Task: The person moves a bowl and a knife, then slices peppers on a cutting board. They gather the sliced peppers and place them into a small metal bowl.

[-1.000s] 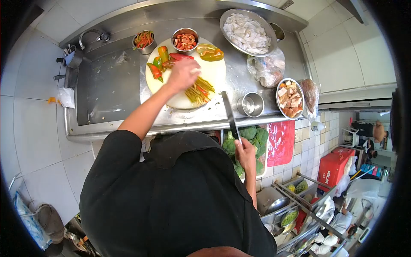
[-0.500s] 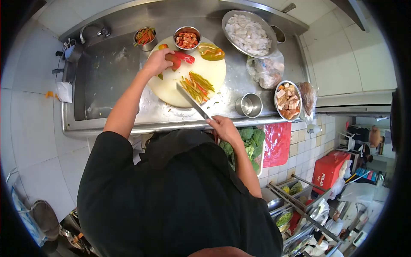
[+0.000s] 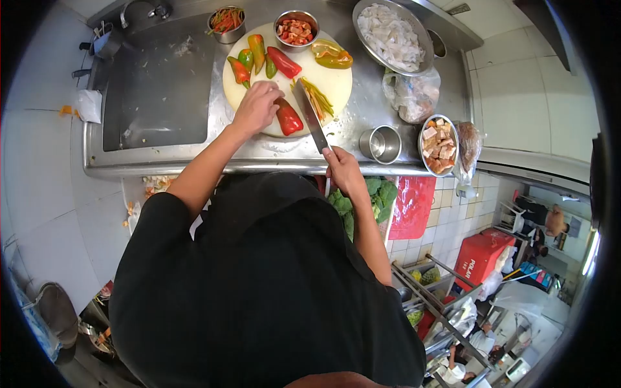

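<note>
Red pepper (image 3: 288,119) lies on the round white cutting board (image 3: 336,90) in the upper middle of the frame, at the board's lower edge. The left hand (image 3: 256,108) rests curled over its left side, fingers pressing it down. Just right of the pepper stands the knife (image 3: 310,115), its blade angled up across the board; the right hand (image 3: 343,171) is closed around the handle below the board's rim. Sliced pepper strips (image 3: 317,98) lie right of the blade. Whole red and green peppers (image 3: 259,57) sit along the board's upper left, yellow pepper halves (image 3: 332,55) at its upper right. Past the board's top edge are two small steel cups (image 3: 295,27) of cut pieces. On the steel surface (image 3: 162,90) to the right sit a large bowl of white slices (image 3: 392,35), an empty steel cup (image 3: 382,143) and a bowl of cubes (image 3: 438,145).
</note>
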Demonstrator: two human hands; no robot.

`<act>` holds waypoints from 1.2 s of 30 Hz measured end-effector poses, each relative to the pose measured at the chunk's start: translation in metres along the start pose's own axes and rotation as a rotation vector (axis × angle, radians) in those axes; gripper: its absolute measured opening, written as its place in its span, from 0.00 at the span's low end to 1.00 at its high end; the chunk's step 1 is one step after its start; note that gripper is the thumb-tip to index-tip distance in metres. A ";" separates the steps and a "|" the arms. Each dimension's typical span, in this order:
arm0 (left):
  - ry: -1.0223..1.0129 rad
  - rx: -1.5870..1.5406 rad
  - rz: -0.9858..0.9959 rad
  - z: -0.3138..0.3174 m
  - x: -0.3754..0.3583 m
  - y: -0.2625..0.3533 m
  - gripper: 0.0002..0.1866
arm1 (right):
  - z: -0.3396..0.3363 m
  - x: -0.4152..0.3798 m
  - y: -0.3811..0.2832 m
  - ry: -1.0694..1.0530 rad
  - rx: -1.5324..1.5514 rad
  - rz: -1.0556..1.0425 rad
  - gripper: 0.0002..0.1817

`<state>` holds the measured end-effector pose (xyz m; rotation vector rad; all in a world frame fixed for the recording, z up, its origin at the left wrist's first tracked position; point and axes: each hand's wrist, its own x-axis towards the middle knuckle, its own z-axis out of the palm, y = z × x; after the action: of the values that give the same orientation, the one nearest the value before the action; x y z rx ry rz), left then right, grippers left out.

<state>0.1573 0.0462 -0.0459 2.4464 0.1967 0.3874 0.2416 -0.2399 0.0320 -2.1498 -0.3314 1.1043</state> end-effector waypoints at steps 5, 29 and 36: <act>-0.019 -0.198 0.116 0.017 -0.022 0.013 0.13 | 0.004 -0.005 -0.005 0.031 0.033 0.026 0.30; -0.323 0.087 0.141 0.009 0.005 0.011 0.21 | 0.003 -0.003 -0.012 0.044 -0.135 0.085 0.35; -0.280 0.112 0.147 0.015 0.002 0.009 0.21 | -0.001 -0.021 -0.015 0.039 -0.179 0.079 0.34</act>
<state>0.1643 0.0310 -0.0505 2.6010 -0.0836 0.0949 0.2311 -0.2401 0.0557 -2.3571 -0.3413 1.1108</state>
